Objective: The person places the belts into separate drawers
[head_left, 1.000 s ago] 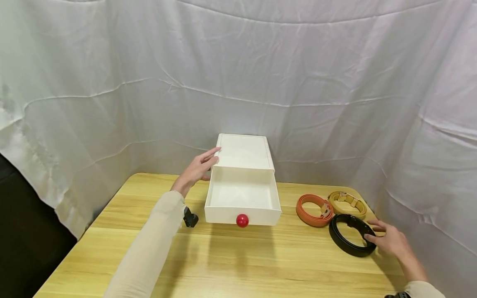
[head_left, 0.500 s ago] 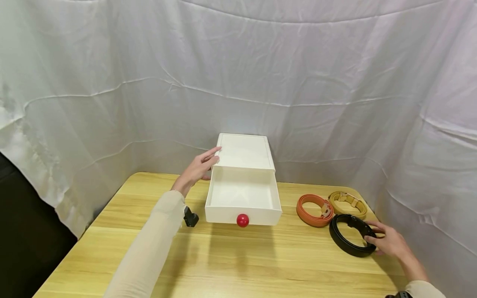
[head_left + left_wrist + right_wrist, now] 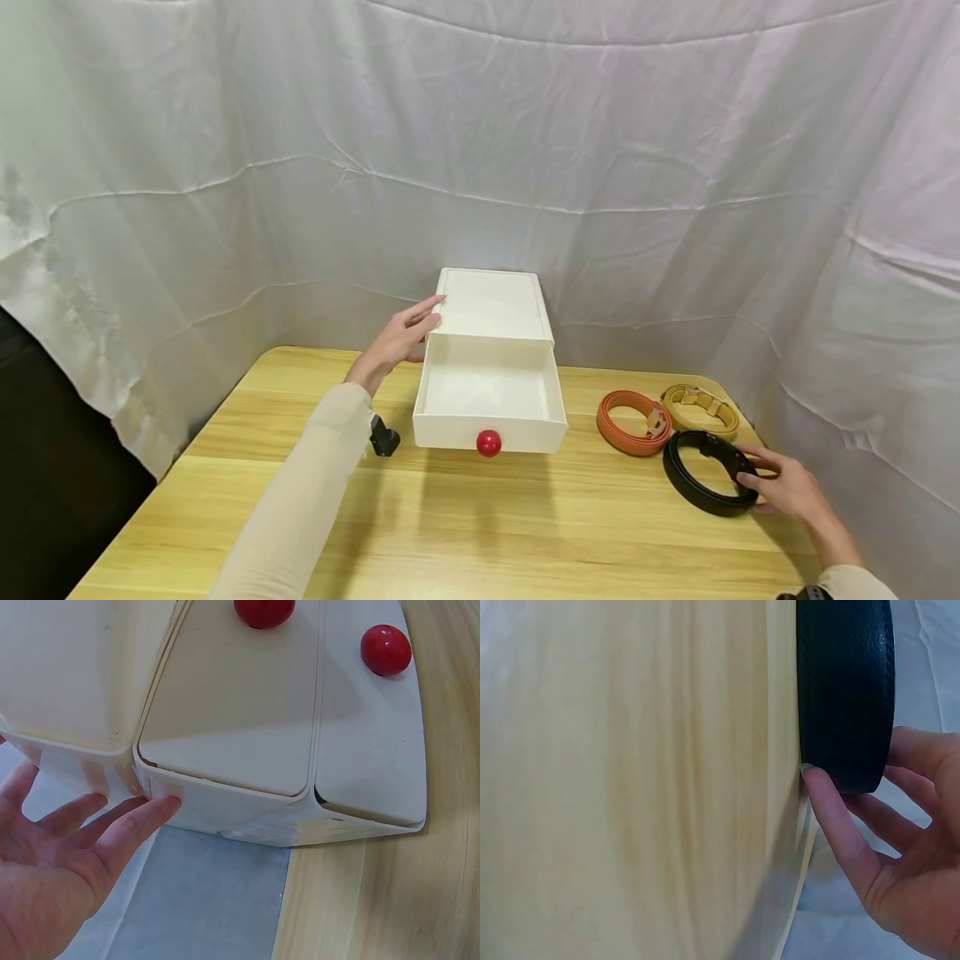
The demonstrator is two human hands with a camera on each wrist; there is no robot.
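A white drawer box (image 3: 491,304) stands at the back of the wooden table (image 3: 525,533), its drawer (image 3: 487,392) with a red knob (image 3: 488,442) pulled out and holding nothing. My left hand (image 3: 405,333) lies flat against the box's left side, fingers straight. The left wrist view shows those fingertips (image 3: 150,810) touching the box (image 3: 232,712) at its corner. A coiled black belt (image 3: 693,487) lies at the right. My right hand (image 3: 780,483) holds its near rim. In the right wrist view the thumb (image 3: 832,817) presses the black belt (image 3: 847,690) and the fingers curl over its far edge.
A coiled orange belt (image 3: 622,433) and a coiled tan belt (image 3: 701,400) lie just behind the black one. A small black object (image 3: 384,437) sits by my left sleeve. White cloth (image 3: 480,167) hangs behind and to the right of the table.
My right hand has slid a little closer over the black belt's rim and its fingers have closed on it. The left hand and the drawer have not moved.
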